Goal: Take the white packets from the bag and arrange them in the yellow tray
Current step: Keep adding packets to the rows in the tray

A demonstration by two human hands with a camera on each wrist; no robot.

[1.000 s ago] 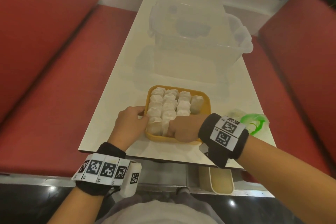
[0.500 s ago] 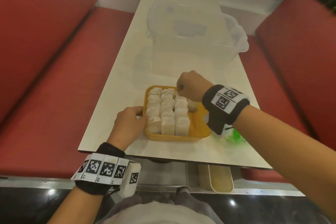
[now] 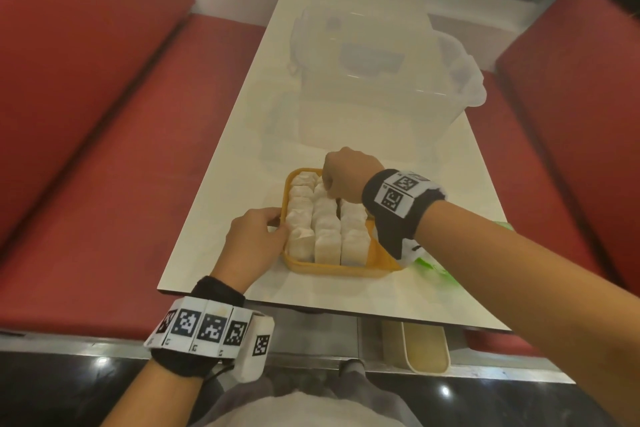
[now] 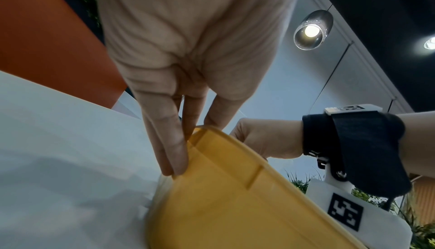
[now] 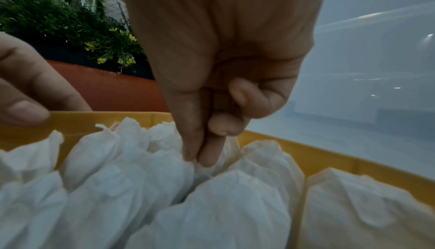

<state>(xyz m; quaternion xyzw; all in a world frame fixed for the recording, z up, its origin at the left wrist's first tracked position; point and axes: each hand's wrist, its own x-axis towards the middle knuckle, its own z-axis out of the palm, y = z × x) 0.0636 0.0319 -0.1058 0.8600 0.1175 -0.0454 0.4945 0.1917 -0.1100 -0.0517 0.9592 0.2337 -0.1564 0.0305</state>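
One yellow tray [image 3: 332,270], roughly fourteen white packets [image 3: 327,218], one clear bin [image 3: 381,80].

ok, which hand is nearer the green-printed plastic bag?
Right. The right hand is over the far end of the yellow plastic tray, its forearm passing above the green-printed plastic bag; the left hand holds the tray's opposite, left rim.

Dim warm indoor light, glowing ceiling lamp [image 4: 311,30], soft shadows, blurred close-ups, wide-angle bending at edges
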